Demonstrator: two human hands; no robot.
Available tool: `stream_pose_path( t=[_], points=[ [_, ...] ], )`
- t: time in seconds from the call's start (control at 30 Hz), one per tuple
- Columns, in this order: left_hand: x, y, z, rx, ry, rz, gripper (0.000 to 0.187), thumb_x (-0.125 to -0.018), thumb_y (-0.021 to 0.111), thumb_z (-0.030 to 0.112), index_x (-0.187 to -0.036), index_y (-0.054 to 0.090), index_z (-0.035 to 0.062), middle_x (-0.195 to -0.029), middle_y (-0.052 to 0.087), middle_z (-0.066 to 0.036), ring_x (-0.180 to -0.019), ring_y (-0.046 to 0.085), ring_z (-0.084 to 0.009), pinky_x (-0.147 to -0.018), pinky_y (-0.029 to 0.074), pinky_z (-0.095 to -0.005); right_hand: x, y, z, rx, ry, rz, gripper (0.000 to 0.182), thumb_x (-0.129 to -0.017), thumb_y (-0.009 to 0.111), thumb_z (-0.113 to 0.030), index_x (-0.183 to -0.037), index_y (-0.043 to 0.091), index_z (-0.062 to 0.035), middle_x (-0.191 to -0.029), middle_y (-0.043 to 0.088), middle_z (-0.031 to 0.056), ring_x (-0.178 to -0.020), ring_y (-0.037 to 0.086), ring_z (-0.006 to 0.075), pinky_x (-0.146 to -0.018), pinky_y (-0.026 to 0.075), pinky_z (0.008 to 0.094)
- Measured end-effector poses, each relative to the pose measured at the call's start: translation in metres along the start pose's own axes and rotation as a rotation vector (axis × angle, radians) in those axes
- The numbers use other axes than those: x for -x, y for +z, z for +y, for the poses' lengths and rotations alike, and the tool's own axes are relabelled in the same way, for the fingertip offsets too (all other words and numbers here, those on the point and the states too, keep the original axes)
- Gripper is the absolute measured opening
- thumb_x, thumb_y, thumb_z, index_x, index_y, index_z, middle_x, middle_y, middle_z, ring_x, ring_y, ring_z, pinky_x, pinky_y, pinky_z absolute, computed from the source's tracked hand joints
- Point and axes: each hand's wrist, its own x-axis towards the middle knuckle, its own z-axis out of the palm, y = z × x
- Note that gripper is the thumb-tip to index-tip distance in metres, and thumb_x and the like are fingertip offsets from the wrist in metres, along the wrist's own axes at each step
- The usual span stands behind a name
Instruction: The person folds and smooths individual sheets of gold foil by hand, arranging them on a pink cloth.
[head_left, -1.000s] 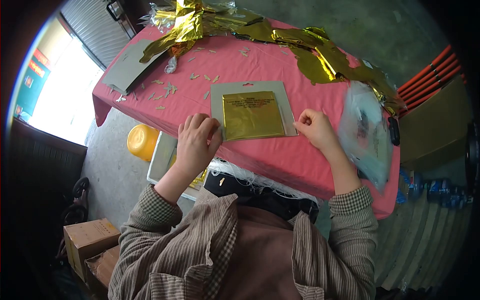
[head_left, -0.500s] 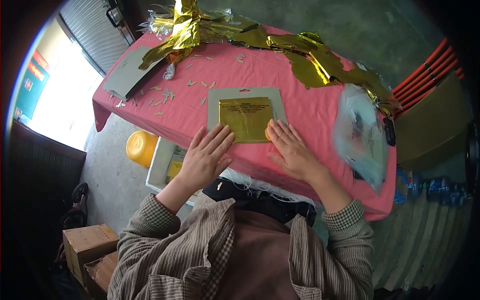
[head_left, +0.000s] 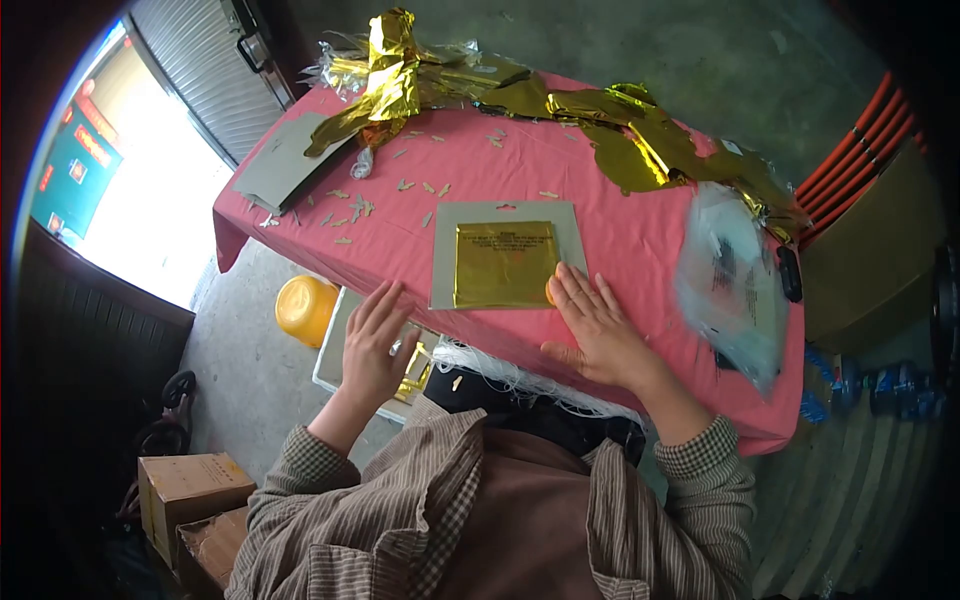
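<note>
A folded gold foil packet (head_left: pixel 505 268) with dark printed text lies flat on a grey card (head_left: pixel 442 240) that has a hanger slot at its top edge. My right hand (head_left: pixel 598 325) rests palm down at the packet's lower right corner, fingers stretched out. A small orange thing (head_left: pixel 551 291) shows by its fingertips; what it is I cannot make out. Off the table's near edge, my left hand (head_left: pixel 375 340) is raised with fingers apart and nothing visible in it. Below it stands a white bin (head_left: pixel 335 340) with gold and grey pieces inside, partly hidden by that hand.
Gold foil sheets (head_left: pixel 640 150) lie along the far edge of the pink-covered table (head_left: pixel 385 250). Grey cards (head_left: pixel 285 165) are stacked at left, near small scattered cut-outs (head_left: pixel 360 207). A clear plastic bag (head_left: pixel 735 290) and a black tool (head_left: pixel 790 273) lie at right.
My left hand has lifted off the card and drawn back left, beyond the table edge. My right hand stays at the packet's corner. The view has shifted slightly.
</note>
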Motion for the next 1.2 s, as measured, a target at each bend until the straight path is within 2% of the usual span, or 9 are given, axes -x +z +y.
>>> stream_pose_path(
  t=[0.1,0.17,0.47,0.63,0.7,0.77,0.83,1.07,1.2],
  points=[
    [0.017,0.005,-0.004,0.473,-0.385,-0.110,0.032,-0.083,0.060,0.017,-0.109,0.056,-0.0014,-0.114,0.057,-0.014,-0.109,0.053,-0.0260,-0.094,0.037,-0.0356,0.004,0.000,-0.007,-0.008,-0.010,-0.011,0.086,-0.086,0.037,-0.061,-0.141,0.014,0.0016,-0.148,0.009,0.0201,-0.138,0.007,0.0285,-0.111,0.003,0.0462],
    [0.026,0.033,-0.002,1.203,-0.553,-0.234,0.035,-0.092,0.051,0.024,-0.116,0.051,-0.0015,-0.111,0.059,-0.011,-0.103,0.056,-0.0197,-0.088,0.042,-0.0308,0.004,0.000,-0.018,0.045,-0.051,-0.012,0.088,-0.085,0.037,-0.061,-0.140,0.013,0.0023,-0.147,0.009,0.0214,-0.138,0.006,0.0291,-0.110,0.003,0.0471],
    [0.024,0.040,0.015,1.832,-0.938,-0.147,0.036,-0.091,0.051,0.016,-0.115,0.048,-0.0109,-0.111,0.058,-0.021,-0.100,0.060,-0.0280,-0.086,0.049,-0.0350,0.002,-0.005,-0.017,-0.164,-0.131,0.064,0.077,-0.089,0.035,-0.056,-0.142,0.016,-0.0032,-0.148,0.012,0.0187,-0.137,0.010,0.0320,-0.110,0.006,0.0462],
    [0.084,0.065,-0.104,2.084,-0.799,-0.139,0.023,-0.088,0.055,0.013,-0.103,0.056,-0.0031,-0.096,0.063,-0.014,-0.082,0.064,-0.0215,-0.080,0.052,-0.0304,-0.001,0.002,0.012,-0.088,0.015,0.103,0.070,-0.090,0.038,-0.052,-0.139,0.026,-0.0040,-0.145,0.022,0.0179,-0.136,0.018,0.0303,-0.110,0.010,0.0436],
    [0.112,0.067,-0.133,2.027,-1.067,0.273,0.020,-0.087,0.054,0.014,-0.100,0.056,-0.0012,-0.092,0.064,-0.010,-0.075,0.063,-0.0175,-0.075,0.052,-0.0255,-0.004,0.002,0.011,-0.090,0.030,0.107,0.068,-0.090,0.039,-0.051,-0.138,0.029,-0.0043,-0.144,0.025,0.0177,-0.135,0.020,0.0297,-0.110,0.011,0.0427],
    [0.163,0.078,-0.188,2.222,-0.943,0.239,0.014,-0.087,0.055,0.013,-0.094,0.055,0.0007,-0.088,0.063,-0.008,-0.076,0.063,-0.0175,-0.074,0.051,-0.0261,-0.004,0.001,0.008,-0.065,0.061,0.135,0.063,-0.090,0.042,-0.047,-0.137,0.033,-0.0052,-0.143,0.028,0.0174,-0.135,0.023,0.0286,-0.110,0.013,0.0420],
    [0.188,0.078,-0.187,1.596,-1.496,0.677,0.011,-0.085,0.056,0.012,-0.090,0.053,0.0028,-0.084,0.061,-0.007,-0.075,0.062,-0.0193,-0.071,0.051,-0.0298,-0.005,0.001,0.007,-0.060,0.063,0.138,0.062,-0.090,0.044,-0.045,-0.137,0.034,-0.0053,-0.143,0.028,0.0172,-0.135,0.023,0.0285,-0.110,0.013,0.0417],
    [0.239,0.129,-0.195,1.365,-1.744,0.456,0.024,-0.083,0.059,0.013,-0.104,0.046,0.0135,-0.089,0.058,-0.005,-0.072,0.059,-0.0202,-0.065,0.051,-0.0347,-0.005,-0.002,0.004,-0.061,0.082,0.145,0.058,-0.089,0.047,-0.038,-0.135,0.037,-0.0054,-0.142,0.030,0.0166,-0.134,0.025,0.0280,-0.110,0.014,0.0412],
    [0.233,0.148,-0.202,1.363,-1.633,0.252,0.021,-0.086,0.056,0.019,-0.103,0.048,0.0121,-0.088,0.057,-0.004,-0.072,0.057,-0.0189,-0.064,0.048,-0.0336,-0.005,-0.003,0.002,-0.064,0.090,0.143,0.057,-0.089,0.048,-0.038,-0.135,0.037,-0.0054,-0.142,0.031,0.0165,-0.134,0.026,0.0280,-0.110,0.014,0.0412]
  ],
)
